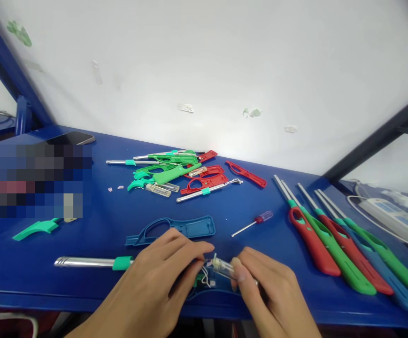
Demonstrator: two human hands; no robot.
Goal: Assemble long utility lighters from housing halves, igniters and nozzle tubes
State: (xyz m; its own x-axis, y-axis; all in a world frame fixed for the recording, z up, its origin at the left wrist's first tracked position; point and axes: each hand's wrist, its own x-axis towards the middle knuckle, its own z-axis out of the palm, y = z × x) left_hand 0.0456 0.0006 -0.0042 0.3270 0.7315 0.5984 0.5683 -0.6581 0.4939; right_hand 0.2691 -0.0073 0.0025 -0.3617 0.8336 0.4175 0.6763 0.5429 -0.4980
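Between the thumb and fingers of my right hand (272,291) is a small clear lighter fuel tank (224,267), tilted, its valve end pointing left. My left hand (157,277) is closed in a pinch by that valve end; what its fingertips hold is hidden. Thin white wires (206,277) show just under them. Below both hands lies a blue lighter handle half (211,295), mostly covered. A metal lighter tube (87,262) with a green collar runs leftward from under my left hand. The other blue handle half (198,227) rests just beyond, its hollow side up.
A pile of green and red lighter parts (175,173) lies at the back. Several whole lighters (330,234) line the right side. A screwdriver (253,223) lies before them. Left are a green trigger piece (36,230) and a phone (72,138); a power strip (394,218) is far right.
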